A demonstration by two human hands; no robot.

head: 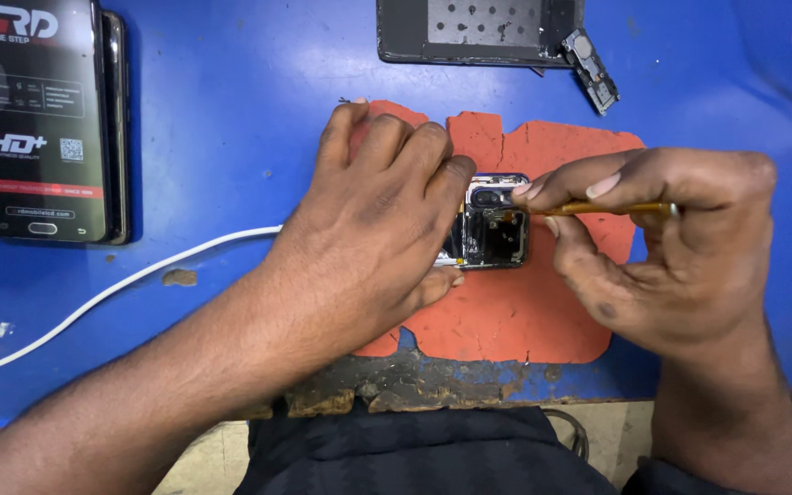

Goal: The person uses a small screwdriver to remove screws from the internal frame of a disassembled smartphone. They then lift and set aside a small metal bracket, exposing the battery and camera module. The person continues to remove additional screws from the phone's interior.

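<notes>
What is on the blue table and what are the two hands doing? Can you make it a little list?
left hand: pressed flat on the opened phone
right hand: pinching a thin yellow tool, tip at the phone's top
mat: torn orange mat under the phone
table: blue table, edge worn
nearby: white cable, boxed screen, dark back panel
</notes>
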